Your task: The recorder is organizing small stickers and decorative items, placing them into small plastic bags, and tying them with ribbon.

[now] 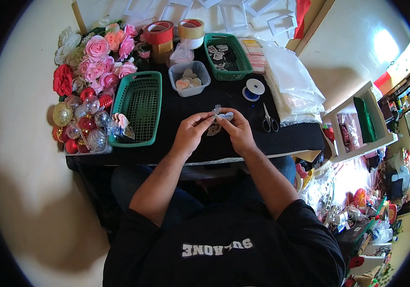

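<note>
My left hand point(189, 133) and my right hand point(240, 133) meet above the black cloth point(205, 152), thumbs and fingertips pinching a small clear plastic packet point(217, 108) between them. A pale heart-shaped tag point(227, 116) with writing shows by my right fingers. Below the fingertips hangs a small patterned cutout point(214, 130), partly covered by the thumbs. To the right lie scissors point(270, 122) with dark handles and a white spool point(255, 87) of blue ribbon or thread. Farther back, a clear plastic tub point(189, 92) contains several heart-shaped pieces point(189, 79).
Left of my hands is a green basket point(158, 107) with wrapped heart pieces point(121, 125) at its near-left corner. Christmas baubles point(86, 123) and artificial flowers point(100, 57) crowd the left. Behind are tape rolls point(159, 32) and another green basket point(231, 75); plastic bags point(291, 82) lie right.
</note>
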Demonstrator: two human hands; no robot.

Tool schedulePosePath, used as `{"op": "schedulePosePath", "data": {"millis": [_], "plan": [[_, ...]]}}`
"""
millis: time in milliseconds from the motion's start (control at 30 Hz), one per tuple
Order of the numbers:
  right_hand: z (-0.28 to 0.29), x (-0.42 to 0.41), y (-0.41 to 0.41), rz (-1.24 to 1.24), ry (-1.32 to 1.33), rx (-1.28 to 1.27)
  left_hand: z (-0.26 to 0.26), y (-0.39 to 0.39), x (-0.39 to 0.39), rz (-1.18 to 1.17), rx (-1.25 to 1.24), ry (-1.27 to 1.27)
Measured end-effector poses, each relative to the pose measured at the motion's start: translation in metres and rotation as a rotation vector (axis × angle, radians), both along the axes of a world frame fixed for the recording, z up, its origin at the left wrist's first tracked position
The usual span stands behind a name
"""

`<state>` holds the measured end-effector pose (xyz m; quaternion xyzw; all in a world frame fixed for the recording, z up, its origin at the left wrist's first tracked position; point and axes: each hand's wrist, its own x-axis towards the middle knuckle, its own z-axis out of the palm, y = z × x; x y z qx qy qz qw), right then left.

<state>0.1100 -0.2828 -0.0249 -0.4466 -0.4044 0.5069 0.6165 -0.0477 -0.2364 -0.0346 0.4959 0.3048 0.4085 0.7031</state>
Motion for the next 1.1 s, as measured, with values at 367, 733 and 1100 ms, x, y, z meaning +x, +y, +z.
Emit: {"op": "schedulePosePath", "data": {"millis": [367, 733, 1100], "plan": [[-0.011, 0.009, 0.000, 0.063, -0.019, 0.015, 0.001, -0.001, 0.002, 0.023, 0.050, 0.036], [-0.012, 0.010, 0.001, 0.046, 0.047, 0.014, 0.002, 0.001, -0.002, 0.001, 0.169, 0.169], [-0.014, 0.012, 0.002, 0.060, 0.039, 0.028, 0.001, 0.000, 0.000, 0.077, 0.220, 0.106]]}}
